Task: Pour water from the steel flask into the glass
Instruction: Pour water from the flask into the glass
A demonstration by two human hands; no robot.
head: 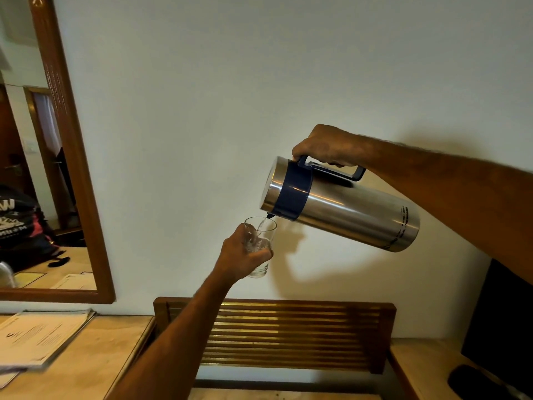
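Note:
The steel flask [346, 210] with a dark blue collar and handle is tilted steeply, its spout down to the left over the glass. My right hand [324, 145] grips the blue handle from above. A thin stream of water runs from the spout into the clear glass [261, 249], which holds a little water. My left hand [240, 254] is wrapped around the glass from the left and holds it in the air in front of the wall, slightly tilted.
A wooden slatted rack [288, 333] stands below my hands against the wall. A wood-framed mirror [66, 140] hangs at the left above a table with papers [40, 336]. A dark screen [501, 321] and a black object [473, 379] sit at the lower right.

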